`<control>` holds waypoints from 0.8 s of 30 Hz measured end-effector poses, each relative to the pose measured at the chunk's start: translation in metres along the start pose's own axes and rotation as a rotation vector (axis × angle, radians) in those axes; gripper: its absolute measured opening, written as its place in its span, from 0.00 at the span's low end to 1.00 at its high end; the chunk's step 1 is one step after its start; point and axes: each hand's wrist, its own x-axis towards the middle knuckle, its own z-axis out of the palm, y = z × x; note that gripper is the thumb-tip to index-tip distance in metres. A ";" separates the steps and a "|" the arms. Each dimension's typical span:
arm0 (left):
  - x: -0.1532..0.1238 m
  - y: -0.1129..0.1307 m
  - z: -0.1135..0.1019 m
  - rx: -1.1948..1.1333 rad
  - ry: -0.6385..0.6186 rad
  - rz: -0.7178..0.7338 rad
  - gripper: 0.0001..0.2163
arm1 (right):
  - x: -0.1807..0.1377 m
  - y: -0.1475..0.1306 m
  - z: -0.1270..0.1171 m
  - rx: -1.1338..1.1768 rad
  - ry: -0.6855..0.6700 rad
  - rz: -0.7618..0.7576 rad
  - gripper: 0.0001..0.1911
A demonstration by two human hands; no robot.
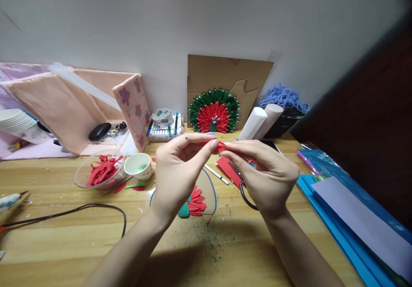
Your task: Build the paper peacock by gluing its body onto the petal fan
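Note:
Between both hands, raised above the table, is a small piece of red crepe paper [220,147]. My left hand [180,162] pinches its left end between thumb and fingers. At the other end, the thumb and fingers of my right hand [268,171] are closed on the same piece. Below them lies a cardboard piece [210,192] with a blue outline, bearing red paper petals [197,201] and a teal-green shape [183,210]; my left hand hides part of it. Beside my right hand are a red paper strip [229,169] and black-handled scissors [247,197], partly covered.
A clear bowl [79,175] of red strips and a paper cup [138,166] stand left. Behind, a red-and-green peacock craft [214,111] leans on cardboard [225,72]. A black cable [80,207] crosses the left; blue sheets [317,205] lie right. A marker [219,175] lies mid-table.

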 end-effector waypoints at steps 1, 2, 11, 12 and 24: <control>0.000 0.000 0.000 0.002 0.004 0.006 0.04 | 0.000 0.000 0.000 0.008 0.002 0.014 0.14; 0.000 0.000 0.000 0.006 0.008 0.011 0.04 | -0.001 0.000 0.001 0.018 0.002 0.031 0.14; -0.001 0.000 0.000 0.013 -0.008 0.009 0.04 | -0.002 -0.002 0.003 0.058 0.015 0.158 0.12; -0.001 0.000 0.000 0.011 -0.010 0.008 0.04 | -0.002 -0.002 0.003 0.062 0.017 0.164 0.11; -0.004 -0.001 0.002 0.020 0.001 0.041 0.05 | -0.003 -0.002 0.007 0.138 0.045 0.232 0.06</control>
